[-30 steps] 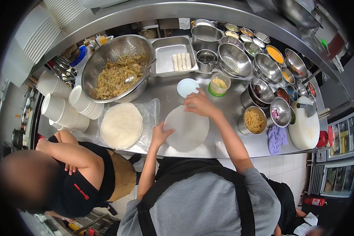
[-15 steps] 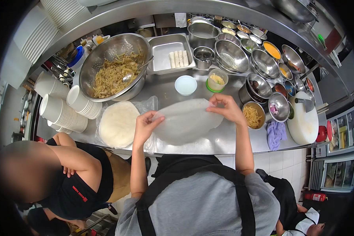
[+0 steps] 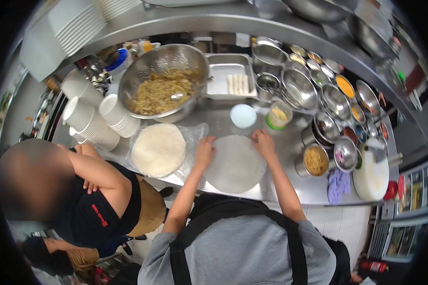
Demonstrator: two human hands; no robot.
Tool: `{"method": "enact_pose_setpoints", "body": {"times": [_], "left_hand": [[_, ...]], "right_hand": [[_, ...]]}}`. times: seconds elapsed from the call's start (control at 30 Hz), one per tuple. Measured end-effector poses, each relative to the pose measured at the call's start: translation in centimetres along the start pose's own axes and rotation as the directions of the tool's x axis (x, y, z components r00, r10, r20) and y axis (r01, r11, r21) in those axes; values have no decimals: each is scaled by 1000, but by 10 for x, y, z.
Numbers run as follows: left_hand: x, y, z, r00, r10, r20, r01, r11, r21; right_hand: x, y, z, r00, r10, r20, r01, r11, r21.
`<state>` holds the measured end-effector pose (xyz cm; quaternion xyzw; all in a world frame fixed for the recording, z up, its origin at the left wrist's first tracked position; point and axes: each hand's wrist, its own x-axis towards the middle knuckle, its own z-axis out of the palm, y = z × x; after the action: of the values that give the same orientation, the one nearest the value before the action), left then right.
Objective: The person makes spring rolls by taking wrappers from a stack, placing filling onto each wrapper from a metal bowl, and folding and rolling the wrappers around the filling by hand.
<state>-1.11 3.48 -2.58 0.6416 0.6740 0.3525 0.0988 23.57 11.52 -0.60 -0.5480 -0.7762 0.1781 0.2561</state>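
Note:
A round, thin, translucent wrapper sheet (image 3: 236,166) lies spread on the steel counter in front of me. My left hand (image 3: 205,152) is closed at its upper left edge, fingers curled. At the upper right edge my right hand (image 3: 263,143) pinches the sheet, partly hiding that rim. To the left, a stack of round pale wrappers (image 3: 159,150) rests on a clear plastic bag (image 3: 198,134). Just beyond the sheet stand a small white bowl (image 3: 243,117) and a green-based cup (image 3: 277,117) with yellowish contents.
A large steel bowl (image 3: 123,90) holds shredded filling and a spoon. Several white rolls (image 3: 238,84) lie in a metal tray (image 3: 217,86). Steel bowls (image 3: 299,90) crowd the right, beside a purple cloth (image 3: 338,185). Stacked white tubs (image 3: 92,128) and a person (image 3: 104,190) are at left.
The sheet was held up and tilted between both hands; now it lies flat on the counter. My hands have moved lower, and the view has shifted.

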Motion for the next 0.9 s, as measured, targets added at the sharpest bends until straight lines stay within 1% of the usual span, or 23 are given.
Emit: {"method": "enact_pose_setpoints", "body": {"times": [0.07, 0.1, 0.17, 0.23, 0.3, 0.37, 0.4, 0.47, 0.5, 0.57, 0.67, 0.7, 0.77, 0.8, 0.9], "left_hand": [[-5, 15, -19, 992, 70, -107, -68, 997, 20], [-5, 20, -31, 984, 77, -163, -80, 997, -7], [-4, 30, -55, 960, 91, -265, -111, 992, -60], [0, 36, -82, 927, 88, -364, -111, 993, -45], [8, 38, -107, 876, 98, -471, -110, 994, 3], [19, 37, -128, 805, 132, -578, -103, 991, 83], [25, 35, -136, 776, 126, -618, -84, 992, 97], [41, 31, -150, 710, 118, -694, -52, 992, 115], [46, 14, -148, 730, 97, -676, -44, 994, 96], [56, 13, -154, 747, 117, -654, -46, 991, 124], [70, 2, -154, 782, 130, -610, -38, 986, 161], [73, 3, -156, 788, 142, -599, -35, 982, 186], [80, 2, -155, 796, 158, -585, -9, 968, 250], [83, 3, -154, 792, 152, -592, -1, 969, 246], [85, 7, -154, 789, 125, -602, 21, 973, 230]], "right_hand": [[9, -34, -26, 989, -111, -99, 114, 993, 19], [19, -56, -40, 954, -211, -212, 222, 975, 30], [43, -109, -65, 825, -368, -430, 417, 908, 24], [68, -156, -78, 740, -494, -457, 570, 821, 36], [100, -196, -75, 622, -630, -464, 681, 729, -77], [134, -219, -58, 668, -692, -273, 690, 714, -121], [151, -226, -44, 708, -690, -154, 657, 723, -214], [182, -234, -15, 780, -622, 72, 592, 695, -409], [190, -236, -6, 784, -604, 145, 598, 672, -437], [205, -242, 3, 782, -552, 289, 616, 618, -488], [212, -256, -8, 784, -449, 428, 616, 646, -451], [219, -260, -8, 791, -414, 450, 592, 704, -393], [235, -265, -11, 815, -404, 416, 564, 716, -411], [241, -267, -15, 826, -398, 398, 550, 721, -420], [235, -274, -48, 745, -570, 347, 664, 579, -474]]}}
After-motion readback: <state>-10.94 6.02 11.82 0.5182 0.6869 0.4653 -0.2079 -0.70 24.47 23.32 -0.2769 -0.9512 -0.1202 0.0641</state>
